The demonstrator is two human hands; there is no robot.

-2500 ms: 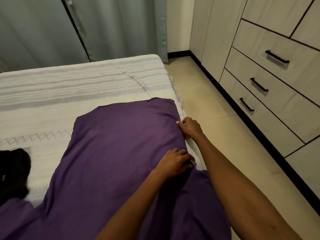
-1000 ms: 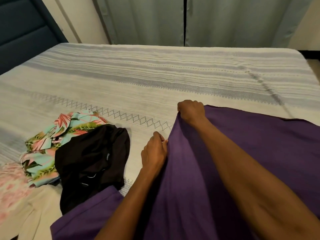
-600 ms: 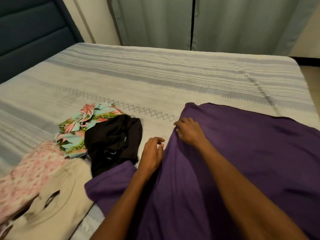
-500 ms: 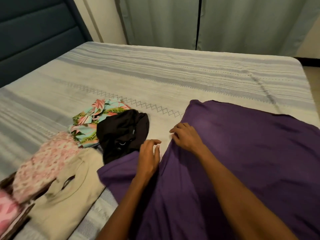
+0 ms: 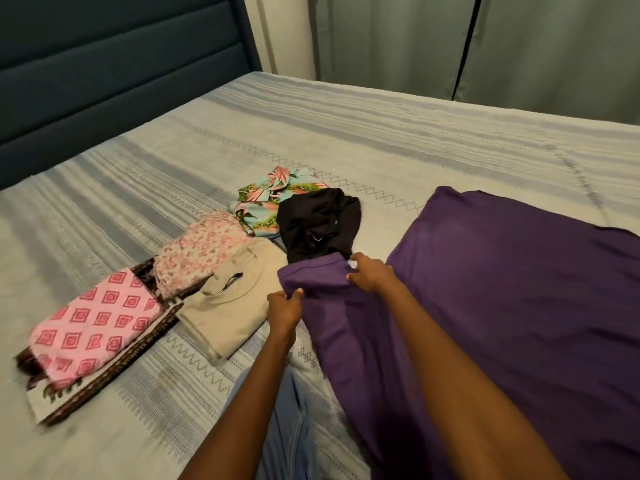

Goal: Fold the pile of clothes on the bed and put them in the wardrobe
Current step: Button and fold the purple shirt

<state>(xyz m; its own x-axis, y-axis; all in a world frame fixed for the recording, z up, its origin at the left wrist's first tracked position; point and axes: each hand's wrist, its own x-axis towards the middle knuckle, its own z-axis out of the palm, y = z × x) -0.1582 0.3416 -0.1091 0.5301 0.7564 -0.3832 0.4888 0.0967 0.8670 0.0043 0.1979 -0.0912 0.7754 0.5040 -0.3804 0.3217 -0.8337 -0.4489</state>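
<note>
A large purple garment (image 5: 502,282) lies spread over the right half of the bed (image 5: 311,133). Its left sleeve (image 5: 311,275) sticks out toward the other clothes. My left hand (image 5: 284,308) pinches the sleeve's near edge. My right hand (image 5: 372,277) grips the sleeve's far corner, next to a black garment (image 5: 318,221). To the left lie a beige top (image 5: 232,306), a pink floral piece (image 5: 197,251), a tropical-print garment (image 5: 270,195) and a pink diamond-patterned cloth (image 5: 93,327).
A dark blue padded headboard (image 5: 104,74) runs along the left. Grey-green curtains (image 5: 450,43) hang behind the bed. My leg in blue fabric (image 5: 284,427) rests at the bed's near edge. A dark patterned cloth (image 5: 104,372) lies under the pink one.
The view has swung left, from the wardrobe drawers to the clothes pile. Both hands left the purple garment's left edge and now hold its sleeve.
</note>
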